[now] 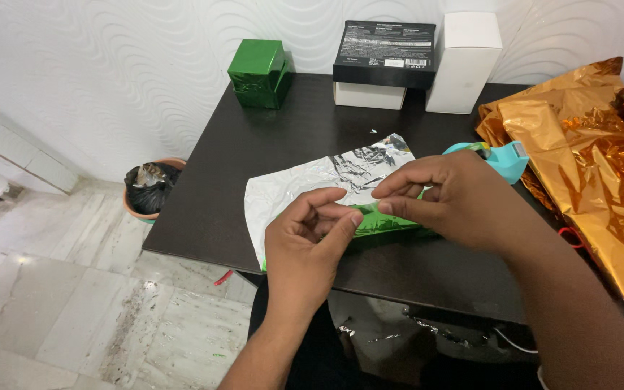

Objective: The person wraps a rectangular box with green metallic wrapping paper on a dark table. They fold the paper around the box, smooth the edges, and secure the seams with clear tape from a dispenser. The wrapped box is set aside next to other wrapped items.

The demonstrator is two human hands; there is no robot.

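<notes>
**Both hands pinching at a green-wrapped parcel on foil sheet**

Presently, in the head view, the left hand (305, 242) and the right hand (449, 198) are meeting over the near edge of a dark table (204, 209); the fingertips of both are closing on one small spot at the top of a green-wrapped parcel (384, 222), the left thumb and forefinger pinching, the right fingers curling down beside them; whether anything thin is being held between them cannot be told. The parcel is lying on a sheet of wrapping paper (312, 184), silver side up, which is reaching from the table's front edge toward its middle; most of the parcel is hidden under the right hand.

A teal tape dispenser (503, 157) is sitting just behind the right hand; crumpled gold foil (586, 159) is covering the table's right side. At the back, against the wall, a green-wrapped box (258, 72), a black box (384, 54) on a white base and a white box (465, 61) are standing. On the floor to the left, a bin (149, 189) with a black liner is standing.
</notes>
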